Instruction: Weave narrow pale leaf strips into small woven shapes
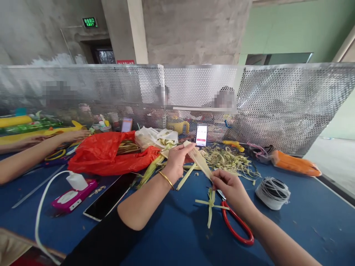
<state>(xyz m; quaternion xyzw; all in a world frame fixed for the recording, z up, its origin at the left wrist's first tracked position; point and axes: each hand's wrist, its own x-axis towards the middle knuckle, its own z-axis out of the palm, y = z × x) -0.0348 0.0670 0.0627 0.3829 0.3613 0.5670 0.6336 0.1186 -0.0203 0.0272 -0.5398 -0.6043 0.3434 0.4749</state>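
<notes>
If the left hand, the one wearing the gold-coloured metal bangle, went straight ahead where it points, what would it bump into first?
Probably the upright smartphone with the lit white screen, just beyond the left hand and the pale, flat husk strip it holds, though depth is unclear.

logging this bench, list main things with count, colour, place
Flat husk strip: 1, pale, centre
Husk cross: 1, greenish, below strip
Metal scissors: 1, red-handled, right of cross
Shredded plant heap: 1, greenish, right of strip
Crumpled plastic bag: 1, red, left
Flat-lying phone: 1, black, left
Round wire bundle: 1, grey, right
Perforated metal panels: several, silver, behind
Co-worker's arms: 2, bare, far left
Left hand: 1, bare, strip's upper end
Right hand: 1, bare, strip's lower end
</notes>
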